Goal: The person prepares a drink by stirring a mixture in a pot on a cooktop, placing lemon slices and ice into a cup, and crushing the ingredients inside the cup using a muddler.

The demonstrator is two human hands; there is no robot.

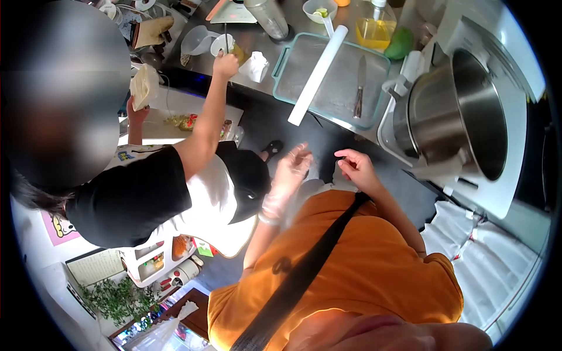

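Note:
My left hand [293,167], in a clear plastic glove, hovers in front of my body below the counter edge. Its fingers are loosely bent, with nothing visible in them. To its right is my right hand [357,168], bare, the index finger stretched and the thumb apart, holding nothing. The hands do not touch each other. Nearest to both, on the counter, is a teal-rimmed glass tray [328,55]. A long white bar [319,75] lies slanted across it and juts past its front edge. A knife [360,88] rests on the tray's right side.
A steel mixer bowl [451,111] stands right. Behind the tray are a bottle of yellow liquid [376,26] and a white bowl [319,9]. At left, a co-worker [137,199] holds a utensil in a white cup [222,44] and a pale container [144,86]. Crumpled tissue [254,66] lies nearby.

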